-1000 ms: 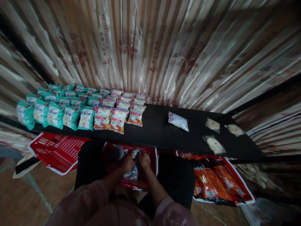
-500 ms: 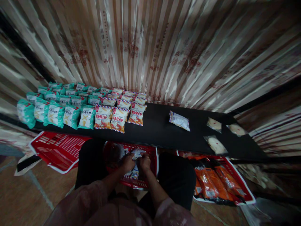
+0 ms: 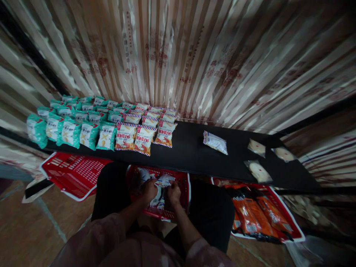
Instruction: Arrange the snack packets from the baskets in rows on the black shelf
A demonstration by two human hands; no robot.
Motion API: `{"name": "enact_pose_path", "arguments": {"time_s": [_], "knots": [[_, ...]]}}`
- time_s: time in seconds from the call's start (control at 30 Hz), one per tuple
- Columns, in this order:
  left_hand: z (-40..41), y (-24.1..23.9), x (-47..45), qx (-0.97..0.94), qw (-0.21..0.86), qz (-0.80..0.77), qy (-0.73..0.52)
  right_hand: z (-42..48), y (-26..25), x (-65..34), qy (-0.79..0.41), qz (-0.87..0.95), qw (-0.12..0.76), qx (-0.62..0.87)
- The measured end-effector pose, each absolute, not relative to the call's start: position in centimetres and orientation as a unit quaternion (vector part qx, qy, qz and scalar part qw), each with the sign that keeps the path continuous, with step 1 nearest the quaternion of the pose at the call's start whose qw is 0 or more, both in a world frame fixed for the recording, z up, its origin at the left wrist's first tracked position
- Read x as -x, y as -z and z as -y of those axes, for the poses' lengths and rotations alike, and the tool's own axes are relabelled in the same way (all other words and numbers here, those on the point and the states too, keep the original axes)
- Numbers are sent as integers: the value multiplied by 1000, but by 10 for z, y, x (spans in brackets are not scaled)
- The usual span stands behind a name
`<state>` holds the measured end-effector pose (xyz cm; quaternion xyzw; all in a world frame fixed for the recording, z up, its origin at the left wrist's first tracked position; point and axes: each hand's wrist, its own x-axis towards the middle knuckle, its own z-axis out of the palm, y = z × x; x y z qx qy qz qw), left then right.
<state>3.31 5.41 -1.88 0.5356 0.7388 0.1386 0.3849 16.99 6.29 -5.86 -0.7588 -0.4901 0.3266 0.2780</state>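
Observation:
Between my knees stands a red shopping basket (image 3: 185, 193) with several small snack bags in it. Both hands are down inside. My left hand (image 3: 150, 190) has its fingers closed at the left edge of a white-and-blue snack bag (image 3: 165, 180). On the bag's other side my right hand (image 3: 174, 192) grips with bent fingers. More snack bags (image 3: 154, 200) lie below and between the hands. The fingertips are small and dark, so the exact hold is partly hidden.
On the black table (image 3: 189, 148) stand rows of teal snack bags (image 3: 71, 133) and orange-white snack bags (image 3: 144, 139). One bag (image 3: 215, 142) lies face down; flat clear packets (image 3: 258, 171) are at right. Red baskets (image 3: 73, 167) flank my legs, the right one holding orange packages (image 3: 250, 215).
My view has shifted slightly, so the table and baskets appear a little further right. Both hands stay in the basket, and the white-and-blue bag between them shows more.

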Motion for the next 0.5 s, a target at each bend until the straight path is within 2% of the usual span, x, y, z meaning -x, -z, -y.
{"name": "enact_pose_path", "arguments": {"time_s": [0.27, 0.5], "knots": [[-46, 18, -18, -496, 418, -743, -166, -57, 50, -165, -299, 458, 359, 757], [-41, 15, -1, -411, 475, -741, -237, -51, 37, -163, -288, 471, 428, 716]]}}
